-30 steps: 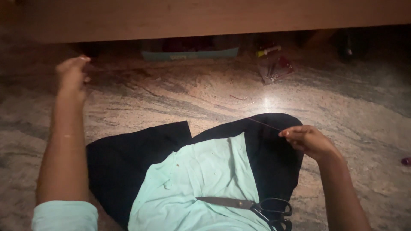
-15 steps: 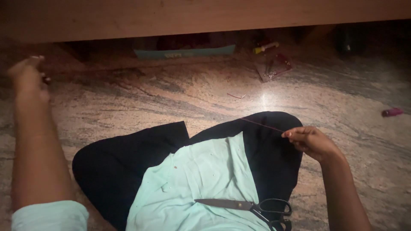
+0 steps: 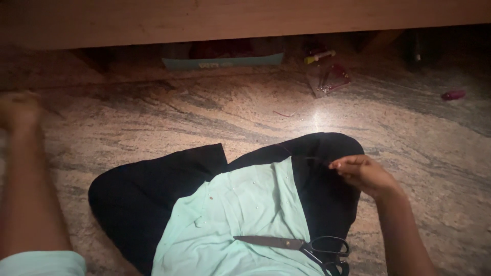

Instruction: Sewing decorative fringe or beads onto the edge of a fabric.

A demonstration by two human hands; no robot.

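A mint-green cloth [image 3: 240, 214] lies on a black cloth [image 3: 143, 199] spread on the stone floor. Over the black cloth's right part my right hand [image 3: 364, 175] pinches a thin thread [image 3: 314, 159] between fingertips. Far out at the left edge my left hand [image 3: 18, 110] is raised and blurred, fingers closed; whether it holds a needle or thread I cannot tell. Black-handled scissors [image 3: 302, 245] rest closed on the green cloth, below my right hand.
A wooden bed frame [image 3: 245, 20] runs across the top. Under it lie a flat blue box [image 3: 222, 61], a clear packet with red items [image 3: 330, 79], a yellow marker [image 3: 319, 56] and a pink object [image 3: 452, 95] at right.
My left hand has swung further left and lower toward the frame's edge. My right hand stayed over the black cloth, pinching the thread.
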